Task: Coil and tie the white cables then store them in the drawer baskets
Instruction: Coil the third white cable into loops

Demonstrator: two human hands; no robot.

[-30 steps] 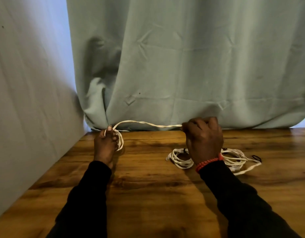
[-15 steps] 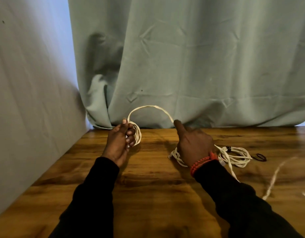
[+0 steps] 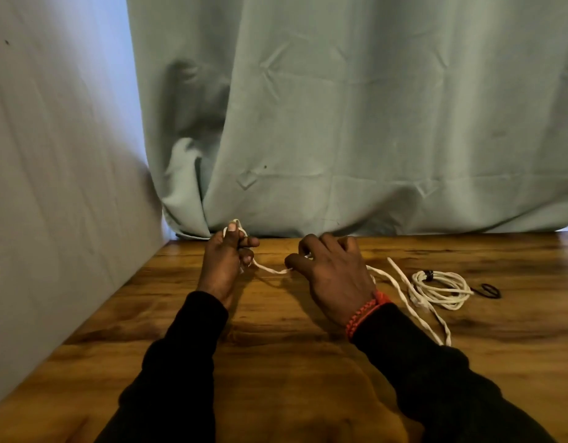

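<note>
Item: white cable (image 3: 270, 269), centre of frame, slack between our two hands above the wooden worktop (image 3: 276, 346). Our left hand (image 3: 222, 260) grips its small coil; our right hand (image 3: 334, 276) pinches the strand, whose tail trails lower right. Second coiled cable (image 3: 442, 287) and black band (image 3: 489, 290) lie at right. Green curtain (image 3: 340, 107) behind. No legible writing.

White cable (image 3: 401, 282); red braided bracelet (image 3: 364, 314)

cable arc: dropping; the white cable (image 3: 271, 269) is now sagging low between the hands
right hand (image 3: 332, 270): moving down toward the left hand (image 3: 223, 257), pinching the strand
loose tail (image 3: 413, 302): trailing further across the surface (image 3: 276, 346)
</note>
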